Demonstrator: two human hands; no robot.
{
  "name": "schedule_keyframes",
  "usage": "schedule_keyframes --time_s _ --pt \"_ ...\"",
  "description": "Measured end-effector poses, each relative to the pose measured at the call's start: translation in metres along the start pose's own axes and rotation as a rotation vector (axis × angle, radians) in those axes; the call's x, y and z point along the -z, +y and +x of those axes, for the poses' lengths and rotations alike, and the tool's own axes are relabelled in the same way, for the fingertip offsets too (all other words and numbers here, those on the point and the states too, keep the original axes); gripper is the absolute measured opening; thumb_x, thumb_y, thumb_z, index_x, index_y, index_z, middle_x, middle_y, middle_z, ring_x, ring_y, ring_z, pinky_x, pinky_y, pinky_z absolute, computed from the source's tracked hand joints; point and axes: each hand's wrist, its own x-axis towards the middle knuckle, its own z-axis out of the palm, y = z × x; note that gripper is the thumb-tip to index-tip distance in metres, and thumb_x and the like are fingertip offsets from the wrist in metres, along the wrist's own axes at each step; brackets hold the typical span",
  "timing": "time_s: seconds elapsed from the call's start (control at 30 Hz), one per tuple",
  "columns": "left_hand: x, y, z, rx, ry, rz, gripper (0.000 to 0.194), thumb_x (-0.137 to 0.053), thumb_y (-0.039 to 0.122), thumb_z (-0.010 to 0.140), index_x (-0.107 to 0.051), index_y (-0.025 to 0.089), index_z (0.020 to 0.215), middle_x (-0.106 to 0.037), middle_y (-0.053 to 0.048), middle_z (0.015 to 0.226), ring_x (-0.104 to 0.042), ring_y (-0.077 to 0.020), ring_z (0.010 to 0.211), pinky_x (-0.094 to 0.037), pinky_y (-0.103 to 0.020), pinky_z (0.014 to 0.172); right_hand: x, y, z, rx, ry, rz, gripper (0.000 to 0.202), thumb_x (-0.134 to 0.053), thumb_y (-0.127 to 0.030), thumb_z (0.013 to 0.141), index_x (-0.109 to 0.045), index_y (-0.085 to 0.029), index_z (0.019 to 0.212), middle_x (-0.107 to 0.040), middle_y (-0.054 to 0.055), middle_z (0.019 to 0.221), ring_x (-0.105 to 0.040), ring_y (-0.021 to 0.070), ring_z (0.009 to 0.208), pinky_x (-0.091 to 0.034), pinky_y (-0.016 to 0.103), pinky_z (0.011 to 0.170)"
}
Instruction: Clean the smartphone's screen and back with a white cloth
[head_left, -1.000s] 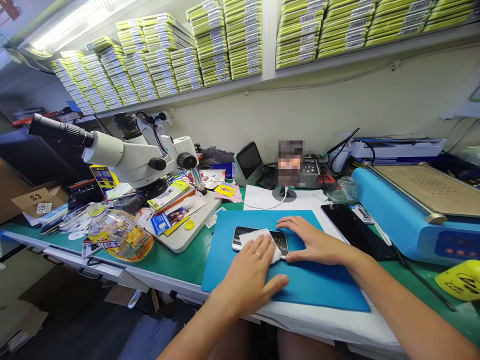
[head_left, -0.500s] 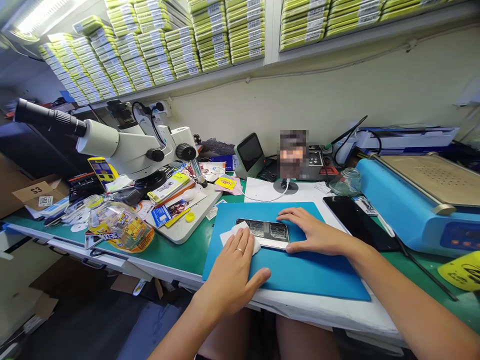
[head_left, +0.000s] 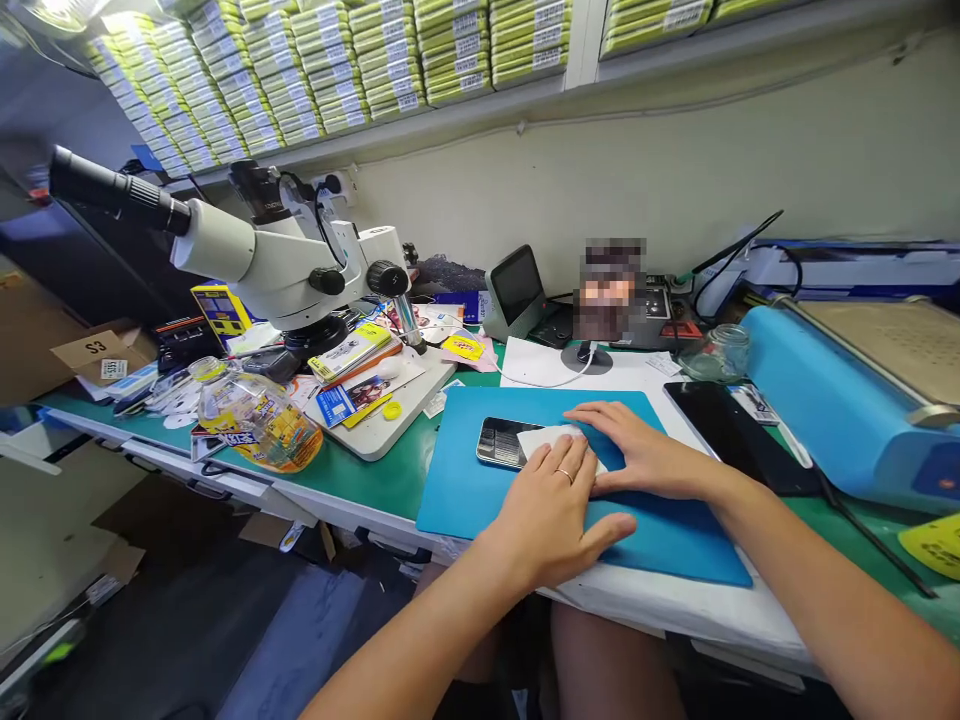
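A smartphone (head_left: 499, 443) with a dark, shiny screen lies face up on a blue mat (head_left: 480, 500). My left hand (head_left: 559, 505), a ring on one finger, holds a white wipe (head_left: 534, 437) under its closed-together fingers, pressing it on the right part of the screen. Its thumb sticks out to the side. Around the phone's right end, my right hand (head_left: 649, 455) curves with thumb and fingers on opposite sides, steadying it; the wipe and my left fingers hide the exact contact.
A microscope (head_left: 285, 265) and a plastic bottle (head_left: 259, 415) stand to the left. Behind the mat are a small display (head_left: 517, 290) and a round-based stand (head_left: 587, 357) with a cable. A black tablet-like panel (head_left: 731, 430), glass jar (head_left: 726, 352) and blue machine (head_left: 832, 400) are at right.
My left hand has slid the wipe from the phone's left end to its right part, uncovering the left end. My right hand stays around the right end. The view has shifted slightly.
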Motion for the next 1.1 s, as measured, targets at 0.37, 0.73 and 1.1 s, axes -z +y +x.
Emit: schedule_keyframes --time_s 0.37,0.73,1.1 --pt "0.009 -0.036 0.016 0.077 -0.025 0.055 0.068 -0.021 0.057 0.105 -0.038 0.009 0.15 -0.032 -0.015 0.16 -0.021 -0.027 0.151 -0.022 -0.045 0.122 0.0 0.004 0.0 0.011 0.007 0.058 0.089 -0.069 -0.072 0.07 -0.045 -0.034 0.147 -0.049 0.01 0.144 -0.036 0.0401 0.138 -0.031 0.059 0.113" --pt "0.004 -0.007 -0.031 0.041 -0.093 -0.033 0.087 -0.022 0.072 0.098 -0.023 0.009 0.158 -0.015 -0.013 0.164 -0.011 -0.0292 0.153 -0.018 -0.046 0.124 0.003 0.004 0.0 0.018 0.024 0.101 0.085 -0.048 -0.082 0.08 -0.047 -0.03 0.147 -0.051 0.011 0.145 -0.038 0.0394 0.136 -0.031 0.057 0.114" --pt "0.0 -0.008 0.018 0.03 -0.001 0.019 0.081 -0.024 0.066 0.101 -0.031 0.004 0.153 -0.028 -0.017 0.161 -0.019 -0.0304 0.151 -0.018 -0.045 0.124 0.003 0.0 -0.002 -0.047 0.092 0.221 0.094 -0.012 -0.088 0.081 -0.056 -0.03 0.14 -0.056 0.01 0.143 -0.04 0.0395 0.137 -0.027 0.058 0.117"
